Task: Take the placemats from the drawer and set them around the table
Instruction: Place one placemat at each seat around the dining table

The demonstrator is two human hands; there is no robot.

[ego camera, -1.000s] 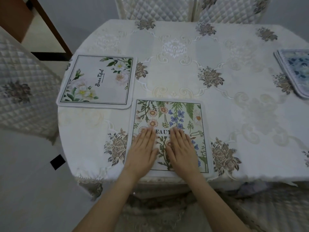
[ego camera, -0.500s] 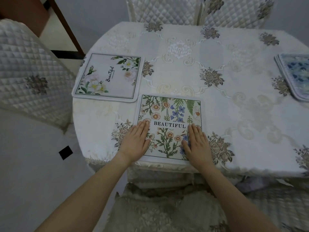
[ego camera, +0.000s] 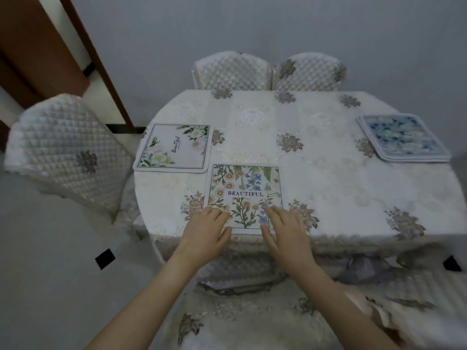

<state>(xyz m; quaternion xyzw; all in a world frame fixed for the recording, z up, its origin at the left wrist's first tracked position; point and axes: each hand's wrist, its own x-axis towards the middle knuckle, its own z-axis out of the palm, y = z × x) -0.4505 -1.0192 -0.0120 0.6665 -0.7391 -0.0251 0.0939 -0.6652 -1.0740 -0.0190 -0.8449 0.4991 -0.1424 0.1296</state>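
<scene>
From the head view, both hands hover at the near edge of the desk (ego camera: 353, 198), over the near rim of the wildflower placemat (ego camera: 243, 195) printed BEAUTIFUL. The left hand (ego camera: 206, 232) has fingers loosely spread, its grip holding nothing, over the mat's near-left corner; the right hand (ego camera: 286, 233), blurred, fingers relaxed and apart, holds nothing over the near-right corner. Beyond and left of the left hand lies the white-flower placemat (ego camera: 174, 147), its corner just beside the wildflower mat. Well to the right of the right hand lies the blue placemat (ego camera: 401, 137) near the desk's right edge, bare cloth between. A quilted chair (ego camera: 68, 157) stands left.
</scene>
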